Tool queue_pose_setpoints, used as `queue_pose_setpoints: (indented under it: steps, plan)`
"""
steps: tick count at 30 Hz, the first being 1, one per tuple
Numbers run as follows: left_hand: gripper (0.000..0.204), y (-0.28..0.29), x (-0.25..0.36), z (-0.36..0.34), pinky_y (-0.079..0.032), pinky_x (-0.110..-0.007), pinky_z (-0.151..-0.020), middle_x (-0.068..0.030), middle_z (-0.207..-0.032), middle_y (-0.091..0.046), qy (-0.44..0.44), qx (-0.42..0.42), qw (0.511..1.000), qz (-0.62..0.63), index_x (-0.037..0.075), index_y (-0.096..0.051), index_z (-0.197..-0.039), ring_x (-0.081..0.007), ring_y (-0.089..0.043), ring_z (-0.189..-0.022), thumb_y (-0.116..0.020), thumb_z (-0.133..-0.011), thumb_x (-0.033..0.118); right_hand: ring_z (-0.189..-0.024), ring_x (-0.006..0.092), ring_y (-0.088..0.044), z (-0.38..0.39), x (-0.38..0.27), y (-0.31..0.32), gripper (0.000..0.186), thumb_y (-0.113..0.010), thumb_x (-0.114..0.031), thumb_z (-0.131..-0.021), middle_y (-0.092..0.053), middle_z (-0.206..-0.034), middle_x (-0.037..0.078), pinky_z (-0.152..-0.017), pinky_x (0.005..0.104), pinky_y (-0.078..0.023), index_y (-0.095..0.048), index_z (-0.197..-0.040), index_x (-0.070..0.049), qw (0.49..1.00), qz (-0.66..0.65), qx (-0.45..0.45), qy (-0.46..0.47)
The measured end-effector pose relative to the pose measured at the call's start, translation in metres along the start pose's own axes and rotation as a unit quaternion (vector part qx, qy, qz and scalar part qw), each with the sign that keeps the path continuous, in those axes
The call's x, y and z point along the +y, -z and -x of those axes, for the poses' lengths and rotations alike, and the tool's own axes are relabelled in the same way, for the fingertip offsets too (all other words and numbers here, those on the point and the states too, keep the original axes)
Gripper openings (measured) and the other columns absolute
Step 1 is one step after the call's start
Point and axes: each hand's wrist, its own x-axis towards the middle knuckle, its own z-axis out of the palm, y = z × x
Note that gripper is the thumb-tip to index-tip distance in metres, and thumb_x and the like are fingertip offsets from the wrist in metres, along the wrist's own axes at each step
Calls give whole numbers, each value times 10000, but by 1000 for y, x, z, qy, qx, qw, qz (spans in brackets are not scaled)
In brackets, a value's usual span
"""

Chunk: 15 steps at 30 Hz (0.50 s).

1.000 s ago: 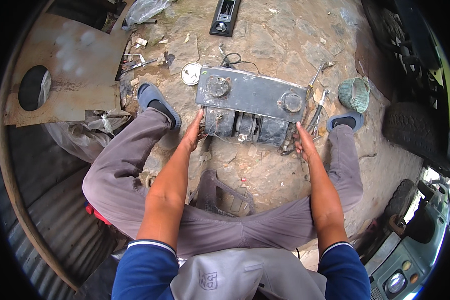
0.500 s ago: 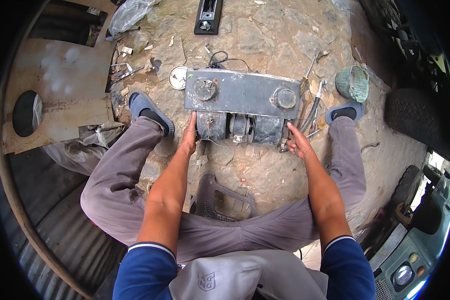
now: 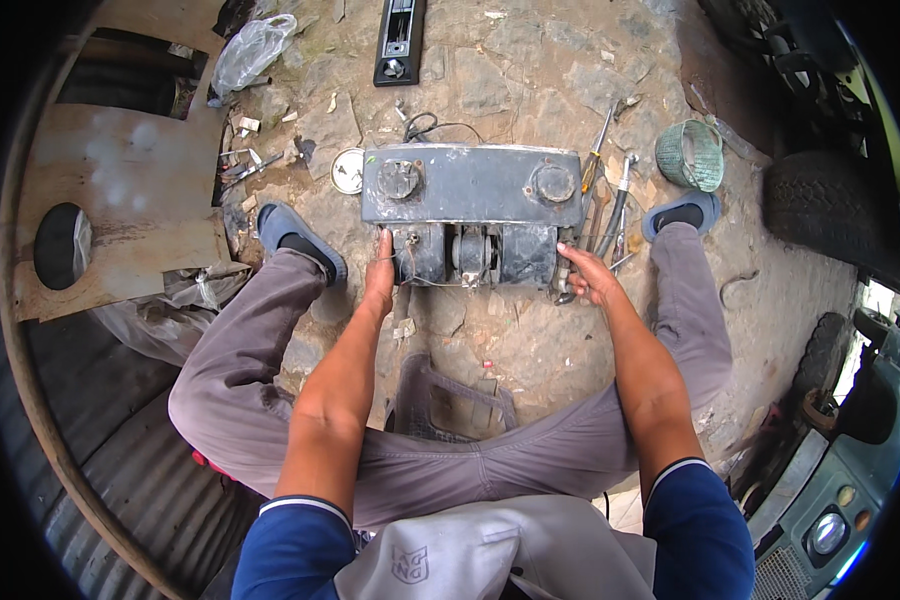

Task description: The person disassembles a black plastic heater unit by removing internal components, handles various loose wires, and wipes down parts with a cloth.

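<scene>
Closest to us, we have the grey-brown cloth trousers (image 3: 490, 465) spread wide, and just past the lap a dark plastic frame with openings (image 3: 410, 392). Up to the hands now! The left hand (image 3: 379, 277) lies along the left end of a dark grey, boxy unit (image 3: 475, 190), fingers straight and unclenched; we cannot tell how firmly it presses. Over on the right end, the right hand (image 3: 590, 278) has its fingers bent, gripping the unit by its lower corner.

And there's the unit, squarely between the feet above the stony ground: two dark rounded housings toward us, a narrow open section between them, and a flat panel beyond with two round fittings. Just off its left edge we spot a round whitish lid (image 3: 348, 171); off its right, a yellow-handled screwdriver (image 3: 591, 168) and a black-handled tool with a bright metal head (image 3: 616, 212). Further right, we find a green woven basket (image 3: 707, 165). Behind the panel curls a black cable (image 3: 422, 127), and farthest out lie a long black slotted panel (image 3: 400, 40) and a crumpled clear plastic bag (image 3: 253, 55).
</scene>
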Motion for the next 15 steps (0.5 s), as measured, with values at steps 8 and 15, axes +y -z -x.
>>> queue_pose_setpoints:
  steps: [8,15]
  plan:
    - [995,-4,18,24,-483,-407,-944,-214,-1315,-584,-24,55,998,-14,-121,-550,-1320,-299,-597,-1147,-534,-862,761,-434,33,-313,11,-5,5,909,-798,-513,-806,-495,-803,-17,-361,224,-269,-418,-1376,84,998,52,24,31]
    - [895,-10,44,43,-482,-377,-945,-184,-1305,-591,-61,45,997,0,-57,-568,-1342,-262,-597,-1127,-566,-875,706,-400,30,-292,29,-30,5,521,-728,-471,-889,-397,-625,-77,-333,235,-246,-589,-1109,-19,992,110,19,55]
